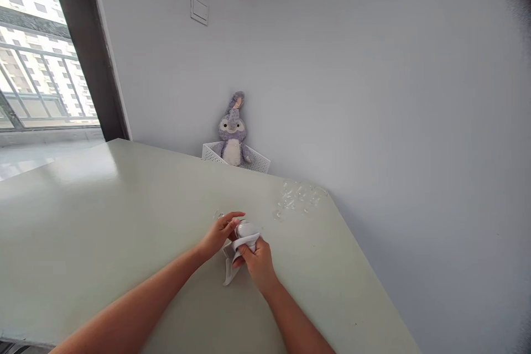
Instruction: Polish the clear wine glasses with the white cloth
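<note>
Over the middle of the table, my two hands meet around a white cloth (229,268). My right hand (260,261) is closed on the cloth, its thumb pressing a fold, and a loose end hangs below. At the top of the folds a pale, shiny rounded piece (248,228) shows; its kind cannot be made out. My left hand (219,234) grips that piece from the left with thumb and fingers, the index finger stretched over its top. Just behind the left fingers lies a small clear item (218,214), partly hidden.
Several small transparent pieces (296,196) lie near the table's (136,199) back right corner. Behind the back edge, a grey plush rabbit (232,135) sits in a white perforated basket (259,162) against the wall. A window stands at the left.
</note>
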The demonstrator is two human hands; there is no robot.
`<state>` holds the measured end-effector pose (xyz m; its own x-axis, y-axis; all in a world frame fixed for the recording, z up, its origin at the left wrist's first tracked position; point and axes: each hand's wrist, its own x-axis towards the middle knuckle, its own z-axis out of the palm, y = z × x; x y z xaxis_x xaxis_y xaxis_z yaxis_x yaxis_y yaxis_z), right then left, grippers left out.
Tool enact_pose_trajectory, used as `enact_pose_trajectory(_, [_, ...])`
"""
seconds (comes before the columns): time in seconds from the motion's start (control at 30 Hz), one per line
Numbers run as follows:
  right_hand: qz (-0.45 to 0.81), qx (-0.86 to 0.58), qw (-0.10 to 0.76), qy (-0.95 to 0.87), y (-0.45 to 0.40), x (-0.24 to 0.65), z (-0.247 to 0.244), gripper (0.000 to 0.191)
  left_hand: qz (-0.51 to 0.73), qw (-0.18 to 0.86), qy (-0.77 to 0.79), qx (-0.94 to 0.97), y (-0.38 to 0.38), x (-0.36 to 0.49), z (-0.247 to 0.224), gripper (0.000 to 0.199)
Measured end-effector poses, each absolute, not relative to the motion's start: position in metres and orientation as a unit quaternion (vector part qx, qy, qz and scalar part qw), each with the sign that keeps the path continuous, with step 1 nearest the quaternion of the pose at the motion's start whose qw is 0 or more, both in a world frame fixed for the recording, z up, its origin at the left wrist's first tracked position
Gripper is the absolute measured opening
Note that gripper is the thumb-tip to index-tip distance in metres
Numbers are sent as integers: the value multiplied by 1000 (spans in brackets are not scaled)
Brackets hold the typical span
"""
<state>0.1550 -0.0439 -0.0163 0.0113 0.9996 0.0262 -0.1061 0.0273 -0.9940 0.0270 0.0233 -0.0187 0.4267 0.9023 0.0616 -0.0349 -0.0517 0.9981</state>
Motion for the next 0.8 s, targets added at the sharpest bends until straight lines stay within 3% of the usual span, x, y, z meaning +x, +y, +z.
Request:
enact_pose_trajectory(0.1, [491,-486,531,-491,-44,153,-17,25,393,575,377,610,21,29,-21,49])
enact_pose_trajectory(0.37, [614,-400,590,-338,-35,160,-10,29,422,588,307,619,10,31,-13,43])
enact_pose_trajectory(0.47, [568,-442,549,-425,-38,160,-13,28,425,618,318,581,12,30,-11,44])
enact_pose_trajectory(0.67, [321,-498,473,-652,-49,155,-24,13,413,625,373,548,15,29,-14,49])
enact_pose_trajectory(0.8, [427,-491,500,-572,-47,155,-16,18,434,594,359,575,14,31,-19,44])
